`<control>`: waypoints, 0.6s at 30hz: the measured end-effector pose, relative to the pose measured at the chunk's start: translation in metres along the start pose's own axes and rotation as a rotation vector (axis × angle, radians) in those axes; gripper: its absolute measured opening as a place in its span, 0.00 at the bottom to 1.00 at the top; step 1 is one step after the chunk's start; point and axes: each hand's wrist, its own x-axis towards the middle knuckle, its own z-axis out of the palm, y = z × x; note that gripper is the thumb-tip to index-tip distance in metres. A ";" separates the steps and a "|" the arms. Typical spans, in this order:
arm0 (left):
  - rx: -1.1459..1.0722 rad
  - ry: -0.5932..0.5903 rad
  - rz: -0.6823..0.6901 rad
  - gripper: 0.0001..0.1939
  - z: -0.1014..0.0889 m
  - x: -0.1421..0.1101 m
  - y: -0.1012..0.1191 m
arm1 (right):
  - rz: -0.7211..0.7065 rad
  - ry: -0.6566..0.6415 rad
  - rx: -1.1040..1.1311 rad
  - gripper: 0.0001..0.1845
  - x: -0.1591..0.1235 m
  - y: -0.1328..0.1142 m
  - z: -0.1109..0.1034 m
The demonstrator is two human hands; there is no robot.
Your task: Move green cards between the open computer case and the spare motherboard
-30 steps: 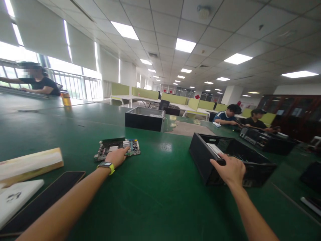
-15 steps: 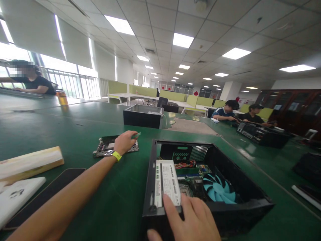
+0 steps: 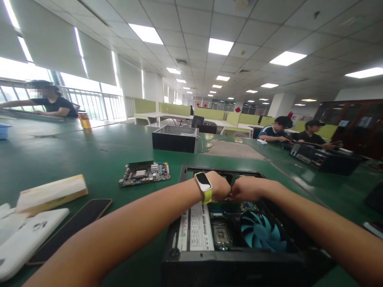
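My left hand (image 3: 220,185), with a yellow-green banded watch on its wrist, is closed over the back part of an open computer case (image 3: 245,255). Almost touching it, my right hand (image 3: 247,188) is closed too, its fingers bent toward the left ones. What the fingers pinch is hidden; a bit of coloured cable shows just below them. Inside the case are a white-labelled power supply (image 3: 196,231), a CPU socket (image 3: 222,234) and a teal cooling fan (image 3: 261,233). A loose motherboard (image 3: 145,173) lies on the green table left of the case.
A dark phone (image 3: 73,229), a white device (image 3: 32,241) and a tissue pack (image 3: 52,191) lie on the left. Another case (image 3: 174,141) stands farther back. Two people work at a computer case (image 3: 324,157) on the right; another person (image 3: 55,101) sits far left.
My left hand has moved right from the loose motherboard, where a small greenish strip showed at its fingertips, to inside the case. My right hand has left the case's front edge and joined it.
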 end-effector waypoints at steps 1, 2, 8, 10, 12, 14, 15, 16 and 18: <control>-0.009 -0.037 -0.015 0.08 0.006 0.011 0.005 | -0.011 -0.048 -0.016 0.07 0.011 0.007 0.009; -0.030 -0.058 -0.031 0.07 0.012 0.023 0.009 | -0.016 -0.077 -0.040 0.05 0.019 0.012 0.019; -0.074 -0.237 -0.064 0.06 0.052 0.076 0.012 | 0.085 -0.089 -0.174 0.03 0.030 0.022 0.054; -0.062 -0.274 -0.071 0.05 0.062 0.081 0.006 | 0.078 -0.118 -0.157 0.02 0.030 0.022 0.057; -0.049 -0.292 -0.084 0.04 0.069 0.081 0.000 | 0.080 -0.144 -0.144 0.02 0.030 0.021 0.059; -0.042 -0.295 -0.089 0.03 0.071 0.079 -0.003 | 0.098 -0.134 -0.150 0.01 0.031 0.018 0.061; -0.041 -0.290 -0.091 0.03 0.072 0.079 -0.004 | 0.109 -0.127 -0.158 0.02 0.031 0.016 0.060; -0.039 -0.282 -0.093 0.02 0.072 0.078 -0.005 | 0.118 -0.117 -0.164 0.03 0.031 0.014 0.060; -0.034 -0.268 -0.103 0.01 0.073 0.078 -0.005 | 0.127 -0.137 -0.179 0.06 0.030 0.009 0.056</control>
